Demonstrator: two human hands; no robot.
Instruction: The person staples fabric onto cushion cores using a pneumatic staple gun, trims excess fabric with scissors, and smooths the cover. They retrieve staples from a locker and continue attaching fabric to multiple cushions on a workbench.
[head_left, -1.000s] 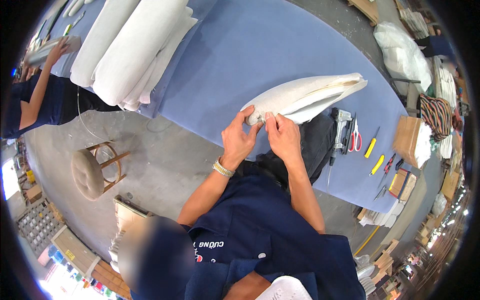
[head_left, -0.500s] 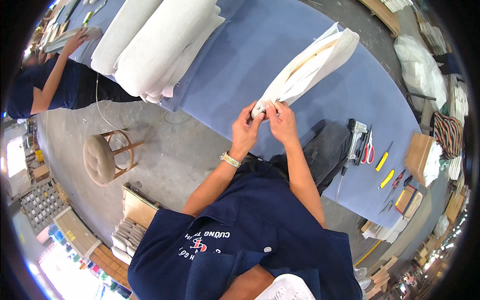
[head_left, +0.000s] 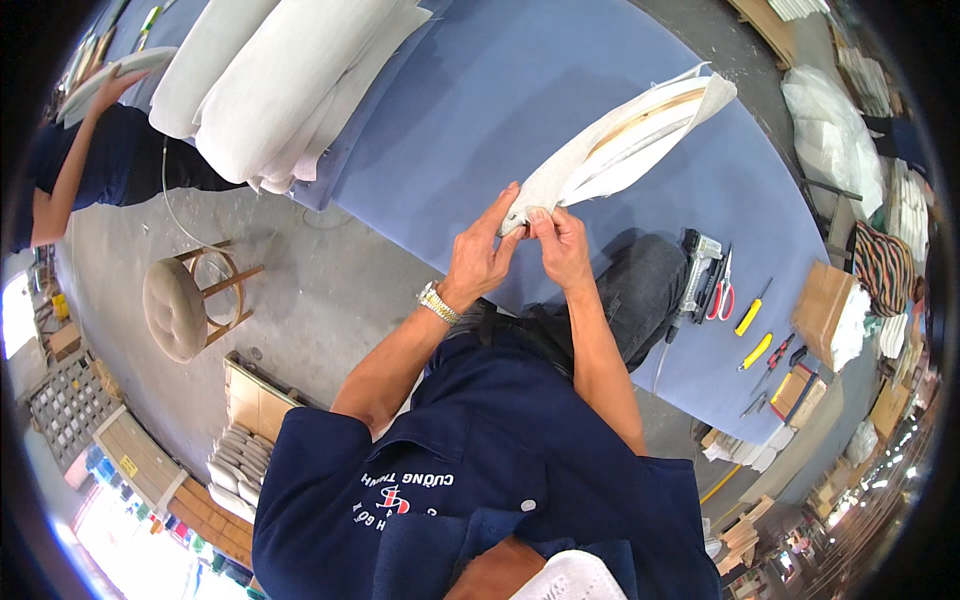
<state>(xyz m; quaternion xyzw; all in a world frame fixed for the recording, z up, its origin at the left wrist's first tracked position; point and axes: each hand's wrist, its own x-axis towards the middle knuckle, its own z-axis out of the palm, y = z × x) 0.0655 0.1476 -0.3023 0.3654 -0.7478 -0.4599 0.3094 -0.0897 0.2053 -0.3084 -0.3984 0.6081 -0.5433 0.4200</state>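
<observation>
Cloth bundles lie left on the table — pneumatic gun and scissors right, held piece between — with a stool on the floor, left.

On my navy shirt I wear white lettering, upside down from here, beside a red-and-white emblem, while faint grey print marks the white piece by my collar and a yellow label on a pale crate is too small to read.
</observation>
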